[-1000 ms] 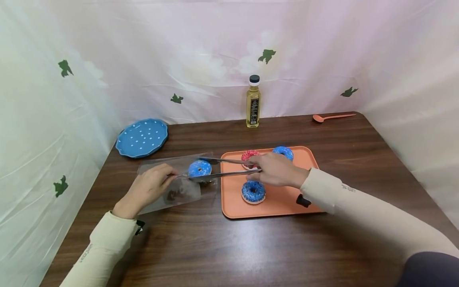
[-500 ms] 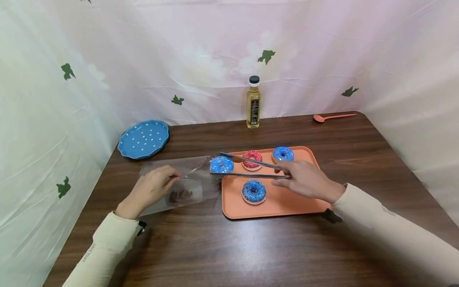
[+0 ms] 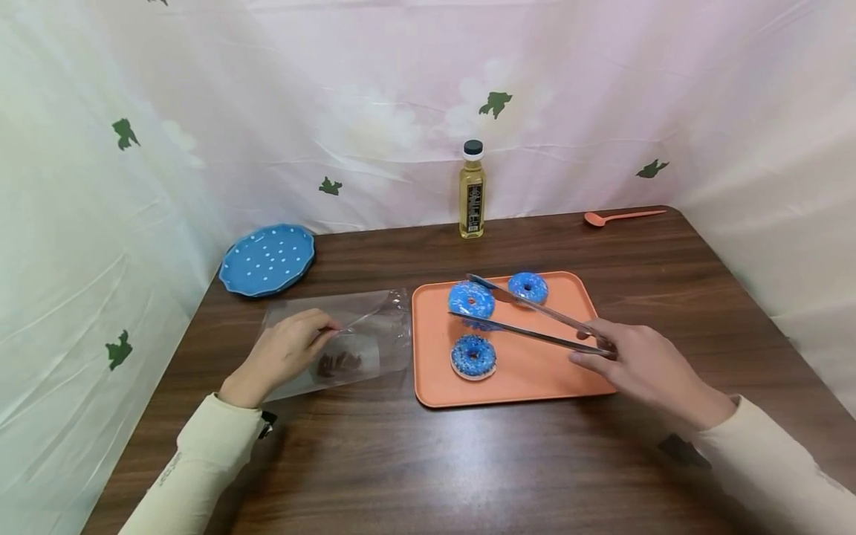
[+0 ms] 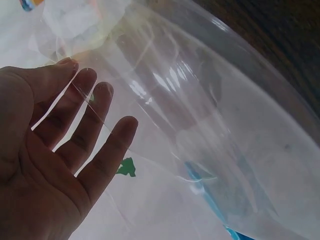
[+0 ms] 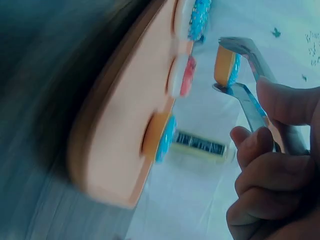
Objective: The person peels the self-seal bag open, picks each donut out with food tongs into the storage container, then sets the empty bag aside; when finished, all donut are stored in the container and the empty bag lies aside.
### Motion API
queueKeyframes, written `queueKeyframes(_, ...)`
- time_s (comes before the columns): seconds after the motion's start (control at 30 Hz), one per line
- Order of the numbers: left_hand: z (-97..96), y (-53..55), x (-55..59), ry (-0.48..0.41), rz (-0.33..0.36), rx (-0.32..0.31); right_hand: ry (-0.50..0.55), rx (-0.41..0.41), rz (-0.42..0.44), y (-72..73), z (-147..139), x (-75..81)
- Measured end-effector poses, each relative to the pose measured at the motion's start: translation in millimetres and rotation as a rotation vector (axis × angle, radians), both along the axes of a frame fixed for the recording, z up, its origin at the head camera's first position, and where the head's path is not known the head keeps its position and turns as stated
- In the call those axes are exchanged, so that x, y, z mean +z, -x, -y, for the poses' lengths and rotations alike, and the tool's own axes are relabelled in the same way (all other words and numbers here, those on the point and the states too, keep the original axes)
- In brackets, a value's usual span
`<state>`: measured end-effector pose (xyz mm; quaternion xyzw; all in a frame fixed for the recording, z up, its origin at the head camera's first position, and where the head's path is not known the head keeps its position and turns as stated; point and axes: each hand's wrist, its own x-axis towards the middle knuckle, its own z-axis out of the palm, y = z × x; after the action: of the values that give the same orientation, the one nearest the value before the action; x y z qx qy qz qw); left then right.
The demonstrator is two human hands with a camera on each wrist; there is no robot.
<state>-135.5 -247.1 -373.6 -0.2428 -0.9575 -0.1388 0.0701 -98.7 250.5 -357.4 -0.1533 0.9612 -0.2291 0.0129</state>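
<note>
My right hand (image 3: 652,371) grips metal tongs (image 3: 535,334) over the tray's right side. Pinched between the tong tips is a blue-iced donut (image 3: 471,299), held above the orange tray (image 3: 542,375); the right wrist view shows its tan base clear of the tray. A blue sprinkled donut (image 3: 473,357) lies near the front, another blue donut (image 3: 528,287) at the back. The red-iced donut (image 5: 186,77) shows in the right wrist view but is hidden behind the held one from above. My left hand (image 3: 284,357) pinches the edge of a clear plastic bag (image 3: 388,342) between thumb and fingers.
Blue polka-dot plates (image 3: 267,260) sit at the back left of the wooden table (image 3: 401,475). Behind the tray stands an oil bottle (image 3: 472,197) with a dark cap. A coral spoon (image 3: 625,217) lies at the back right. Curtains hang around the table.
The tongs have carried the blue donut rightward, out from the bag's area to over the tray. My right hand moved right with them. The left hand stays on the bag, almost unmoved.
</note>
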Motion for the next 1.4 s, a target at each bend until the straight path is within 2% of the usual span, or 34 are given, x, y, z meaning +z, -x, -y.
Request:
queueKeyframes(0.3, -1.8, -0.3, -1.0, -0.003, 0.005, 0.003, -0.04, -0.079, 0.018, -22.1, -36.6, -4.2)
queueKeyframes(0.53, -1.6, -0.4, -2.6, 0.0, 0.008, 0.013, -0.103, -0.074, 0.024, -28.5, -55.4, -7.7)
queueKeyframes(0.73, -1.8, -0.8, -4.1, -0.004, 0.01, 0.009, -0.122, -0.035, 0.052, -26.8, -66.8, -16.1)
queueKeyframes(0.87, -2.1, -1.1, -5.1, -0.008, 0.012, 0.004, -0.105, -0.002, 0.069, -20.8, -75.4, -22.3)
queueKeyframes(1.03, -2.0, -1.7, -5.5, -0.01, 0.016, 0.008, -0.106, 0.044, 0.051, -11.0, -87.1, -27.5)
queueKeyframes(1.4, -1.9, -1.8, -8.5, 0.007, 0.062, 0.026, -0.186, 0.054, 0.085, -3.5, -103.7, -20.3)
